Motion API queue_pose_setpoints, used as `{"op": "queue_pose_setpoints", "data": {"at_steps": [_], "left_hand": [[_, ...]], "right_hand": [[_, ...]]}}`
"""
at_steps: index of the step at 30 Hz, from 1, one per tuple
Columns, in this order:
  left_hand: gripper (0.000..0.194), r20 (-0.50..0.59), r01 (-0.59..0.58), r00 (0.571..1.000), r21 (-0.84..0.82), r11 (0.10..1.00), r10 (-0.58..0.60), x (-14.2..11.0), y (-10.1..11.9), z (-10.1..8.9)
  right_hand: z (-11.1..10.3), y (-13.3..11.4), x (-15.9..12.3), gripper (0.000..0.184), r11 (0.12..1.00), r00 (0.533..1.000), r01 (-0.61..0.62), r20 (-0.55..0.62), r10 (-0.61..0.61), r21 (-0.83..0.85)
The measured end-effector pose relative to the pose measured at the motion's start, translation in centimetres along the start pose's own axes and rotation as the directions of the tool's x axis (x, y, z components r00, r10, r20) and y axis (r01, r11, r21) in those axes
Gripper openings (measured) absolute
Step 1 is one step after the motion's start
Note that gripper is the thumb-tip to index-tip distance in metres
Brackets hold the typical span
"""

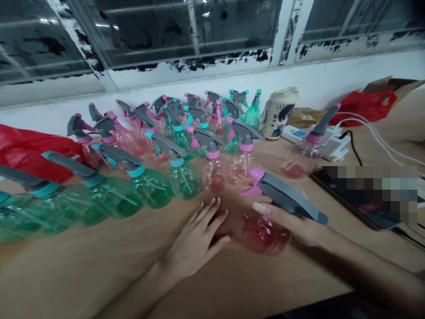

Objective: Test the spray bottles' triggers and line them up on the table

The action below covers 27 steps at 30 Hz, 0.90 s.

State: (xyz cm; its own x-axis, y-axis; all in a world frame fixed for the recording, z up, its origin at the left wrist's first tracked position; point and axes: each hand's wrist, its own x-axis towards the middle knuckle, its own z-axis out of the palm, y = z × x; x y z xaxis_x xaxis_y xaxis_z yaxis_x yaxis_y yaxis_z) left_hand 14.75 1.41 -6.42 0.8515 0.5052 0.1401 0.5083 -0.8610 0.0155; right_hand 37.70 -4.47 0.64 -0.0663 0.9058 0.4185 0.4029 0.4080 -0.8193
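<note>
My right hand (292,219) grips a spray bottle (265,237) with a clear pinkish body and a grey and pink trigger head. The thumb lies just below the trigger head, and the other fingers are mostly hidden behind the neck. My left hand (202,230) rests on the table with its fingers spread, holding nothing. Just beyond its fingertips stands a pink-collared spray bottle (214,173), and beside that one is another pink-collared bottle (244,161). A green spray bottle (184,179) with a turquoise collar stands to the left of them.
More green spray bottles (151,186) line the left, with several pink and green ones behind. A paper coffee cup (279,113), a power strip (335,141), a lone pink bottle (302,157) and a phone (352,195) are at right. Red plastic bags (36,153) lie at both sides.
</note>
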Motion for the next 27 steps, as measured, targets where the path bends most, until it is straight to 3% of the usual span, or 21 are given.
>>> {"op": "queue_pose_setpoints", "data": {"at_steps": [8, 19, 27], "left_hand": [[0.052, -0.005, 0.004, 1.0, -0.026, 1.0, -0.004, -0.01, 0.11, -0.19], [0.052, -0.027, -0.01, 1.0, -0.004, 1.0, 0.01, -0.03, 0.02, -0.15], [0.052, -0.017, 0.002, 1.0, 0.01, 1.0, -0.001, -0.07, 0.08, -0.23]], "right_hand": [[-0.03, 0.44, -0.12, 0.022, 1.0, 1.0, -0.011, 0.005, 0.011, 0.019], [-0.05, 0.21, -0.27, 0.008, 1.0, 1.0, -0.003, 0.021, 0.003, 0.015], [0.12, -0.01, -0.12, 0.016, 1.0, 1.0, -0.009, 0.004, 0.009, 0.008]]}}
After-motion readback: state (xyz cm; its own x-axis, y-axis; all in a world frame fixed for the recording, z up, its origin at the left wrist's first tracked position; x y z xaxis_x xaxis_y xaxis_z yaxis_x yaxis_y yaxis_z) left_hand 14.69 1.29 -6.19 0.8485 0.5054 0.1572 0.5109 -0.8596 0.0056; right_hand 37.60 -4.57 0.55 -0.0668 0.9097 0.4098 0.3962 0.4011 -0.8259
